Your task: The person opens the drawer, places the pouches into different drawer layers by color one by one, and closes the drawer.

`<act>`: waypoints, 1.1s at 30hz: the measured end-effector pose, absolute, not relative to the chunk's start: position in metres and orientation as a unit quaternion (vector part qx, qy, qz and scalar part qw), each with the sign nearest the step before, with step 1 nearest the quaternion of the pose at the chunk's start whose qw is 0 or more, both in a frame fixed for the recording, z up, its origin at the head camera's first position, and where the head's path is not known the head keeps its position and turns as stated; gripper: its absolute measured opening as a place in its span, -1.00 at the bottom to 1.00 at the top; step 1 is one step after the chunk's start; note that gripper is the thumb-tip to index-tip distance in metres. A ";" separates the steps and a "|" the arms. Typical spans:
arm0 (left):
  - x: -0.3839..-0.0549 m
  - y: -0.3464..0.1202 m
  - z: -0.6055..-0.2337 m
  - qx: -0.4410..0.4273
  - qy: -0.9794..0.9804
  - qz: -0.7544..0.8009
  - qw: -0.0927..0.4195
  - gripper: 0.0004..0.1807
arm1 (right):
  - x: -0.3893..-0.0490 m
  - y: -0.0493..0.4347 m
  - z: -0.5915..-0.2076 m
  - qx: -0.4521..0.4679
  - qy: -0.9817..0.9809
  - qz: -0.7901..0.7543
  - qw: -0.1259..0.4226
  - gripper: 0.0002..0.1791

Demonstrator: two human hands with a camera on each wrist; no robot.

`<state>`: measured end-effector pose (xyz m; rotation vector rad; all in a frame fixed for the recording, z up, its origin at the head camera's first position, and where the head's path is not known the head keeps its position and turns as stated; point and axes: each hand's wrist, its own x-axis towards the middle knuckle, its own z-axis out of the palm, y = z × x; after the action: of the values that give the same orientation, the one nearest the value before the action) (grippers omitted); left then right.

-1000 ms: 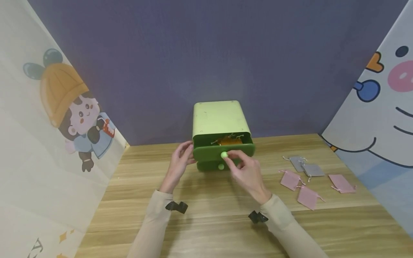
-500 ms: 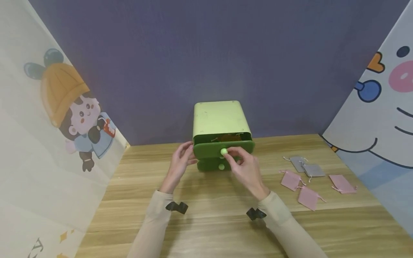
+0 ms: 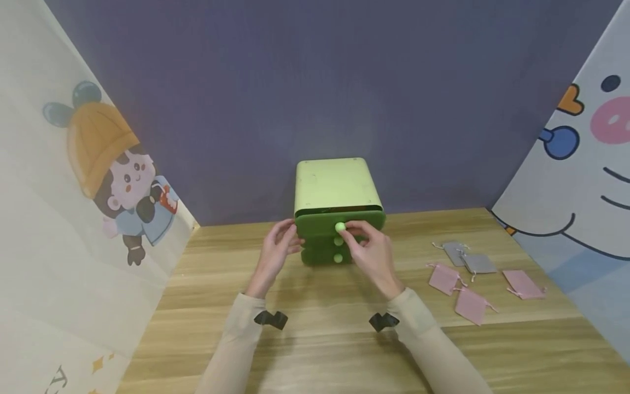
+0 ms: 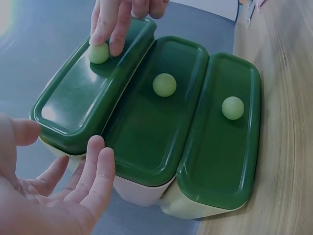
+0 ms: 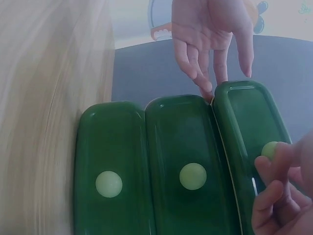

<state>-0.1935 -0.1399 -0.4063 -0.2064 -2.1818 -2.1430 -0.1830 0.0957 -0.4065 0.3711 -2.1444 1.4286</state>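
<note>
A small light-green cabinet [image 3: 337, 183] with three dark-green drawers stands against the back wall. My right hand [image 3: 371, 254] pinches the round pale-green knob [image 3: 340, 226] of the top drawer [image 3: 315, 225] between thumb and fingers. That drawer juts slightly forward, with a thin dark gap above its front. My left hand [image 3: 275, 247] is at the cabinet's left side, its fingers loosely extended by the top drawer's end. In the left wrist view, the middle drawer [image 4: 146, 117] and bottom drawer [image 4: 215, 156] sit flush with the cabinet, each with a knob. The top drawer's contents are mostly hidden.
On the wooden table [image 3: 325, 339], to the right, lie grey drawstring pouches [image 3: 479, 264] and pink drawstring pouches [image 3: 471, 306]. A dark purple-blue wall [image 3: 334, 82] rises right behind the cabinet. Side panels with cartoon prints flank the table.
My right hand has pushed the top drawer back into the cabinet by its knob, so the orange contents have gone nearly out of sight. The left hand has stayed at the cabinet's side.
</note>
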 end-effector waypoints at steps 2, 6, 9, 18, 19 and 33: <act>-0.194 -0.139 -0.407 -0.065 -0.712 -0.698 0.040 -0.48 | -0.185 0.095 -0.407 0.132 -0.788 0.545 0.255 -0.78; -0.197 -0.139 -0.409 -0.064 -0.715 -0.695 0.045 -0.47 | -0.189 0.092 -0.408 0.116 -0.776 0.571 0.240 -0.77; -0.198 -0.138 -0.410 -0.065 -0.718 -0.691 0.046 -0.46 | -0.191 0.091 -0.409 0.103 -0.771 0.582 0.239 -0.77; -0.200 -0.138 -0.409 -0.062 -0.726 -0.683 0.051 -0.47 | -0.197 0.089 -0.410 0.094 -0.764 0.593 0.239 -0.75; -0.200 -0.138 -0.409 -0.062 -0.726 -0.683 0.051 -0.47 | -0.197 0.089 -0.410 0.094 -0.762 0.594 0.240 -0.75; -0.206 -0.134 -0.410 -0.058 -0.739 -0.666 0.087 -0.51 | -0.200 0.088 -0.408 0.103 -0.768 0.581 0.250 -0.75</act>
<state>-0.2062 -0.1344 -0.4099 -0.1718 -2.1997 -1.9841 -0.2000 0.0878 -0.4084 0.2815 -2.0910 1.5818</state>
